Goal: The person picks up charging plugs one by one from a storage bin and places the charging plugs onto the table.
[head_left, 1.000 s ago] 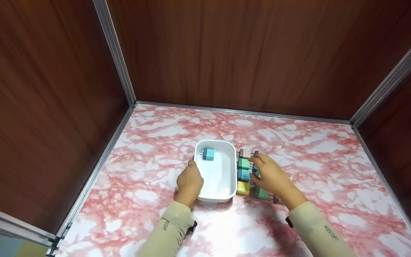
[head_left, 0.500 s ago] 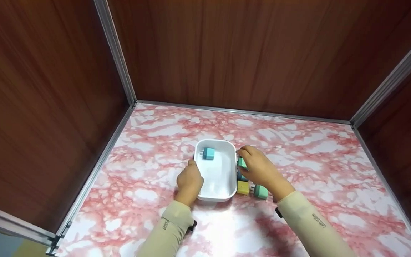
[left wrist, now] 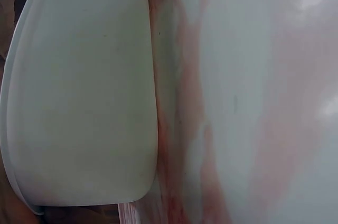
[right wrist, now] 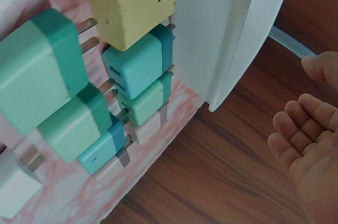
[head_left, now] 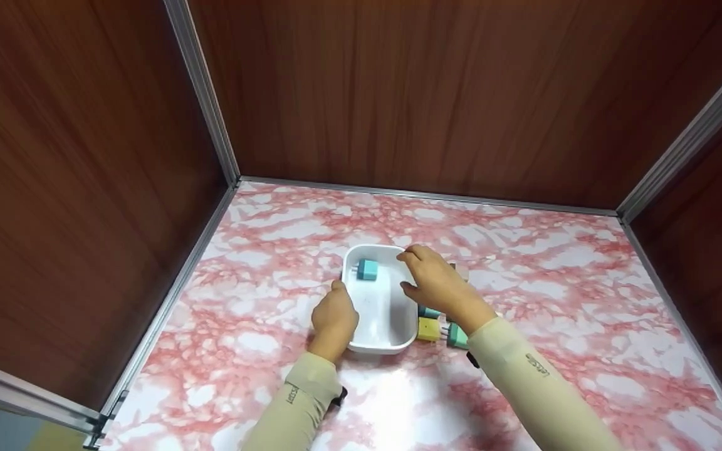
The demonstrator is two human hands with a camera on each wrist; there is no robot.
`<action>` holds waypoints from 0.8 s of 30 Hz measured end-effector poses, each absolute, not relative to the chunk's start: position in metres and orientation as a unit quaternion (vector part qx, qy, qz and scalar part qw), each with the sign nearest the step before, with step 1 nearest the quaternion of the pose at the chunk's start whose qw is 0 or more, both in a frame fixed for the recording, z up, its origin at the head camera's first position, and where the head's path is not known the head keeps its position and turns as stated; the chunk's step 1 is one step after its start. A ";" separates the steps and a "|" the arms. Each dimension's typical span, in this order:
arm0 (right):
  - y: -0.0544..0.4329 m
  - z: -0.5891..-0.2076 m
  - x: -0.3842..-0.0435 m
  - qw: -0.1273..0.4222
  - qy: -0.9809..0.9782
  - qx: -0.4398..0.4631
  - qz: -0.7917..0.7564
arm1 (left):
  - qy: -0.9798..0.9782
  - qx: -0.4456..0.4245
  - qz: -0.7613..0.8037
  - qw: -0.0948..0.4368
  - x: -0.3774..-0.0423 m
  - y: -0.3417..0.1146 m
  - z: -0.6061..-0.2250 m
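My left hand (head_left: 334, 316) grips the left rim of a white rectangular container (head_left: 378, 349). One teal plug-in charger (head_left: 367, 270) lies inside, near its far left corner. Over the container's right rim hovers my right hand (head_left: 439, 282), thumb and fingers apart; in the right wrist view that hand (right wrist: 317, 155) shows loosely bent fingers with nothing seen between them. Two rows of chargers stand right of the container, among them a yellow charger (right wrist: 132, 7), a turquoise charger (right wrist: 138, 63) and a large green charger (right wrist: 42, 71). In the head view my right hand hides several of them.
A white charger (right wrist: 18, 182) stands at the outer side of the rows in the right wrist view. The table (head_left: 261, 376) has a red and white marbled top. Brown wood-grain panels (head_left: 411, 94) with metal edge rails enclose its back and sides.
My right hand has moved left, from above the outer row of chargers, across the inner row, to the container's right rim. My left hand and the container stay in place.
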State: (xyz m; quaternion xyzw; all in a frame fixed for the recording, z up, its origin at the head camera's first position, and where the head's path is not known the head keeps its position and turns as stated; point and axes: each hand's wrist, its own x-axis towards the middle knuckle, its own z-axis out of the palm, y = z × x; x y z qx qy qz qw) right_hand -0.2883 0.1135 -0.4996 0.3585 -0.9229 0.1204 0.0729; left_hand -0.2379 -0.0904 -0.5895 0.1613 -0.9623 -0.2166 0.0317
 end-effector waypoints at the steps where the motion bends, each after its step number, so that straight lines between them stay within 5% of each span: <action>1: 0.111 -0.500 -0.289 0.069 -0.923 0.358 0.120 | -0.962 0.162 -0.217 0.034 -0.238 -0.090 -0.590; 24: 0.072 -0.524 -0.317 0.024 -0.933 0.345 0.104 | -0.961 0.161 -0.220 0.052 -0.238 -0.090 -0.591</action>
